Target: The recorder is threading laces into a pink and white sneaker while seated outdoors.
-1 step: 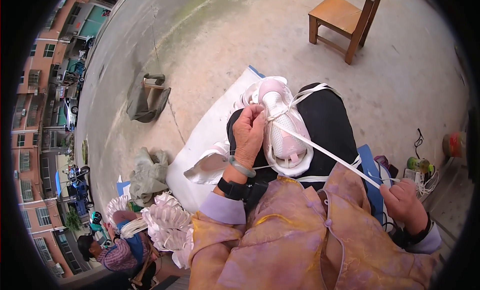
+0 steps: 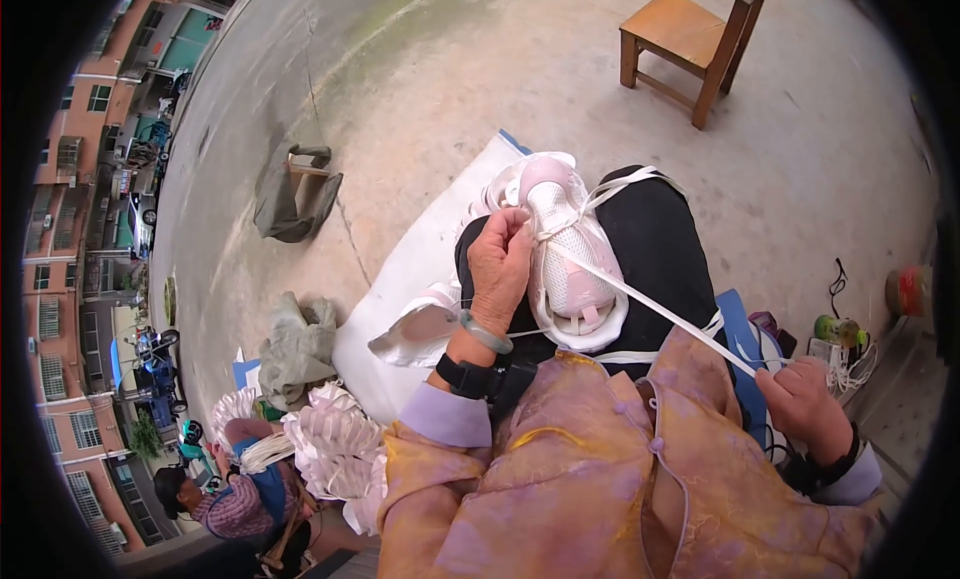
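A pink-and-white shoe (image 2: 578, 269) lies lengthwise on our lap, resting over our black trousers (image 2: 655, 239), its mesh middle crossed by lacing. From that lacing a flat white lace (image 2: 680, 320) runs straight and taut across to our right. Our left hand (image 2: 503, 259) pinches the shoe's left side near the laced part, thumb and fingers drawn together; whether it has caught some lace too, we cannot tell. Our right hand (image 2: 800, 404) is out to the side, well apart from the shoe, its fingers curled tight around the lace. We wear a yellow-and-mauve garment (image 2: 560, 459) and, on the left wrist, a bangle (image 2: 486, 334).

Just left of our knee is a second pale shoe piece (image 2: 415, 334), and beyond it a white sheet (image 2: 385, 324) spreads over the ground. Farther left we have a pile of pale pink shoe pieces (image 2: 335, 434), a grey-green cloth heap (image 2: 298, 351) and a seated co-worker (image 2: 240, 506). A wooden chair (image 2: 675, 27) stands well ahead on our right.
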`<state>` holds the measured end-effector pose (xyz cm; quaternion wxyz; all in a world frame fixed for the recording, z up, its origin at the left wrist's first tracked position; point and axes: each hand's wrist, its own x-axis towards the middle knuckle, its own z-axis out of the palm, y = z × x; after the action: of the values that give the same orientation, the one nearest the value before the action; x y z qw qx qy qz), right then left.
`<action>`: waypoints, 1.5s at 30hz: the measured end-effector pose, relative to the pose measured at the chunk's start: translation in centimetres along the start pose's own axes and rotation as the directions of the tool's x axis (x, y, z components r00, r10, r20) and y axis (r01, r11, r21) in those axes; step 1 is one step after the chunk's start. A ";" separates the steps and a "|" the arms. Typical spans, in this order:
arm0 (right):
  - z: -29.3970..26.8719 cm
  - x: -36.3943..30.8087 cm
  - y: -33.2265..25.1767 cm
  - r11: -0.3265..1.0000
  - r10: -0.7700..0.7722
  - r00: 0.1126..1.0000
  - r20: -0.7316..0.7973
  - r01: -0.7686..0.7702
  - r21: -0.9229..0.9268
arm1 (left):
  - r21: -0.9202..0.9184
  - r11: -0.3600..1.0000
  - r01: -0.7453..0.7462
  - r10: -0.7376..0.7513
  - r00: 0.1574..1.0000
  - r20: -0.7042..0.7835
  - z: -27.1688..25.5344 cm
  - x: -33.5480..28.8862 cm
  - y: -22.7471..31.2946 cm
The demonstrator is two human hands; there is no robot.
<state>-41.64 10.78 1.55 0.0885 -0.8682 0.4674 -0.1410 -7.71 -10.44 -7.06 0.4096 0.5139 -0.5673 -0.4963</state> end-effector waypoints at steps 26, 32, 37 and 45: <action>9.6 21.9 1.5 0.936 0.179 0.984 0.024 -0.178 0.303 | 0.667 0.693 -0.271 0.283 0.955 0.094 2.9 0.2 2.5; 10.1 21.7 2.1 0.937 0.162 0.986 -0.025 -0.146 0.316 | 0.686 0.664 -0.297 0.297 0.947 0.124 3.5 -0.2 2.8; 9.8 22.2 1.7 0.951 0.125 0.990 -0.059 -0.103 0.293 | 0.784 0.533 -0.319 0.339 0.929 0.147 4.0 -0.6 3.0; 9.6 23.2 2.6 0.932 0.163 0.977 0.140 -0.199 0.303 | 0.820 0.286 -0.496 0.566 0.778 0.273 4.5 0.0 2.4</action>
<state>-28.39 -9.85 -4.54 0.2650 -0.8027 0.5111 -0.1559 -12.53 -9.86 -5.45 0.2570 0.4447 -0.8572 0.0381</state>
